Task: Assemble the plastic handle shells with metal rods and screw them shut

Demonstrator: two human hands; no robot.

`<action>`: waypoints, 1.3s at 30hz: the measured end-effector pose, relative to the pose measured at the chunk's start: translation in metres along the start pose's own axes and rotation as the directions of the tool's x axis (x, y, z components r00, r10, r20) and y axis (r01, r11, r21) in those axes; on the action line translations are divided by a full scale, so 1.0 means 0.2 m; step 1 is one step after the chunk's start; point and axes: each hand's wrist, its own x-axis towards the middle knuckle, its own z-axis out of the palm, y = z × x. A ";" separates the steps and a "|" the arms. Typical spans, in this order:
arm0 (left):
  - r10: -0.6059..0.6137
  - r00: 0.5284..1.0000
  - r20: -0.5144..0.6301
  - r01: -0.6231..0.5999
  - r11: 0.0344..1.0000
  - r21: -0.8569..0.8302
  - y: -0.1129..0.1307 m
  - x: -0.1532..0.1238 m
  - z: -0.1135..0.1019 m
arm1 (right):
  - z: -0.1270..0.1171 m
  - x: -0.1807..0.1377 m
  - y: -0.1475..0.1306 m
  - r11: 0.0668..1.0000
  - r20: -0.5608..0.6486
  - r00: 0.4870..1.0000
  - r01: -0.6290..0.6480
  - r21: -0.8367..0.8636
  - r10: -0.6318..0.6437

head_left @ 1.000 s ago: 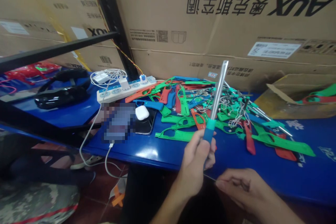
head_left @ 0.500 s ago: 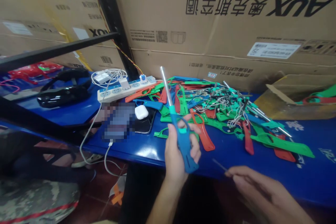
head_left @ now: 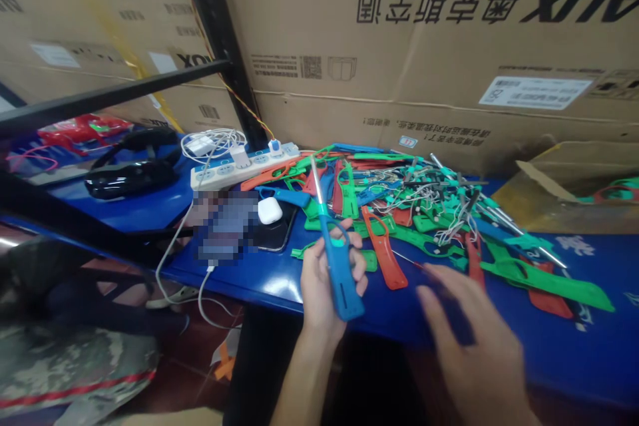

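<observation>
Lighter (head_left: pixel 342 273), blue-handled and long-nosed, in the left hand (head_left: pixel 318 293). I see those fingers curled around the handle, the palm beneath; the metal barrel (head_left: pixel 316 183) leans up and a little left, out past the fingertips. Right hand (head_left: pixel 472 339) blurred on my feed: thumb and forefinger spread well apart, nothing visible between them; the remaining fingers I cannot read. Thin rod (head_left: pixel 407 258), red at one end, just beside the right forefinger's tip; touching or not, I cannot tell. Orange handle piece (head_left: pixel 385 249) on the blue table (head_left: pixel 279 286), between the two sets of fingers, nearer the left. Beyond both: heap (head_left: pixel 399 193) of coloured handles, metal tubes, white wires. Left of the left fingers, well apart: white case (head_left: pixel 269 211) on a dark phone (head_left: pixel 280 236), power strip (head_left: pixel 227 174) farther off. Carton (head_left: pixel 544 193) beyond the right fingers, to their right.
</observation>
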 end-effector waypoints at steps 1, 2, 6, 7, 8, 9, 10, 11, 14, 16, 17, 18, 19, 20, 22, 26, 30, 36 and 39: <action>0.024 1.000 0.009 -0.024 1.000 0.018 -0.01 -0.01 0.00 | 0.02 -0.01 -0.04 0.994 0.084 0.996 0.003 0.113 -0.013; 0.046 0.999 0.015 -0.047 0.998 0.043 -0.02 -0.01 0.00 | 0.03 -0.02 -0.08 0.980 0.160 0.987 -0.006 0.199 -0.027; 0.057 0.995 0.078 -0.075 0.964 0.255 -0.06 -0.03 0.00 | 0.10 0.01 -0.17 0.982 0.228 0.974 -0.056 0.180 0.014; 0.039 0.994 0.100 -0.069 0.944 0.322 -0.06 -0.04 0.00 | 0.11 0.04 -0.17 0.991 0.209 0.978 -0.043 0.129 0.015; 0.015 0.993 0.116 -0.059 0.920 0.387 -0.07 -0.04 0.00 | 0.12 0.06 -0.17 0.997 0.193 0.981 -0.024 0.075 0.009; -0.015 0.993 0.121 -0.041 0.893 0.448 -0.07 -0.05 0.01 | 0.13 0.09 -0.17 1.000 0.183 0.983 -0.006 0.023 0.002; -0.037 0.993 0.111 -0.025 0.863 0.505 -0.07 -0.05 0.01 | 0.14 0.11 -0.16 1.000 0.180 0.984 0.008 -0.025 -0.003; -0.046 0.995 0.091 -0.013 0.829 0.559 -0.07 -0.06 0.01 | 0.15 0.14 -0.16 0.998 0.179 0.984 0.014 -0.068 -0.001; 0.027 0.999 0.036 -0.044 0.757 0.652 -0.09 -0.05 0.01 | 0.16 0.16 -0.15 0.992 0.146 0.989 0.008 -0.128 0.010; 0.113 0.993 0.031 -0.108 0.784 0.612 -0.10 -0.04 -0.01 | 0.16 0.15 -0.14 0.992 0.083 0.997 0.019 -0.123 -0.009; 0.156 0.987 0.026 -0.143 0.810 0.569 -0.11 -0.03 -0.01 | 0.17 0.14 -0.13 0.993 0.037 0.999 0.013 -0.120 -0.009; 0.192 0.981 0.017 -0.172 0.834 0.524 -0.11 -0.01 -0.02 | 0.17 0.13 -0.12 0.993 -0.006 1.000 0.001 -0.120 -0.002; 0.214 0.977 0.005 -0.189 0.851 0.490 -0.11 0.00 -0.03 | 0.18 0.11 -0.11 0.992 -0.043 0.999 -0.016 -0.124 0.011; 0.216 0.976 -0.002 -0.190 0.861 0.471 -0.11 0.01 -0.03 | 0.18 0.10 -0.11 0.991 -0.070 0.997 -0.036 -0.131 0.027; 0.175 0.985 -0.001 -0.153 0.867 0.473 -0.11 0.02 -0.04 | 0.19 0.09 -0.10 0.987 -0.091 0.995 -0.062 -0.151 0.049; 0.095 0.995 0.027 -0.095 0.832 0.547 -0.09 0.01 -0.05 | 0.19 0.09 -0.09 0.981 -0.079 0.995 -0.067 -0.181 0.053; 0.073 0.997 0.036 -0.080 0.822 0.563 -0.09 -0.01 -0.05 | 0.19 0.10 -0.09 0.976 -0.035 0.997 -0.077 -0.203 0.071; 0.058 0.997 0.049 -0.075 0.821 0.566 -0.09 -0.01 -0.05 | 0.19 0.11 -0.09 0.969 0.046 0.982 -0.170 -0.178 0.181; 0.050 0.998 0.046 -0.067 0.814 0.577 -0.09 -0.01 -0.04 | 0.19 0.12 -0.10 0.960 0.121 0.965 -0.208 -0.185 0.233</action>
